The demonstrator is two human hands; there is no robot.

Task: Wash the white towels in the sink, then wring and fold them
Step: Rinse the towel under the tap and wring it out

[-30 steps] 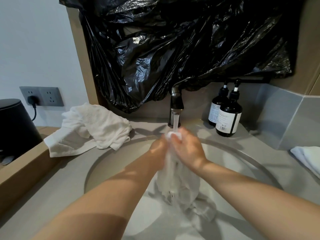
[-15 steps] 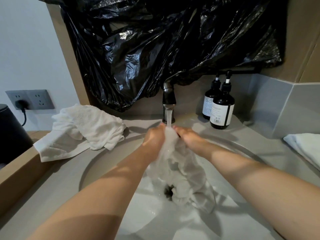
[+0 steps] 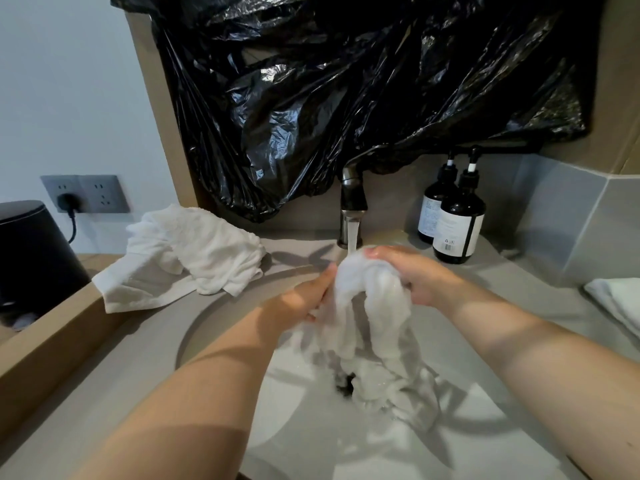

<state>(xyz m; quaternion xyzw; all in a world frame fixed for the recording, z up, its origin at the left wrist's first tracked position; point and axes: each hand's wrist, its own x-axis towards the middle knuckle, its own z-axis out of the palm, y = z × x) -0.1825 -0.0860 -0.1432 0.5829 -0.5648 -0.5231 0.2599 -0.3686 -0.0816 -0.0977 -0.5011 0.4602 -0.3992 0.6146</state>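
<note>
Wet white towel (image 3: 372, 317): in sink (image 3: 221, 327) under running tap (image 3: 352, 209), bunched top up, long axis hanging down to the drain (image 3: 346, 382) | left hand (image 3: 304, 299), right hand (image 3: 415, 275): fingers curled, gripping the bunch from either side | stage: washing; wringing, folding not yet done | crumpled towels (image 3: 194, 251) on left counter (image 3: 104, 375), likely awaiting wash.
</note>
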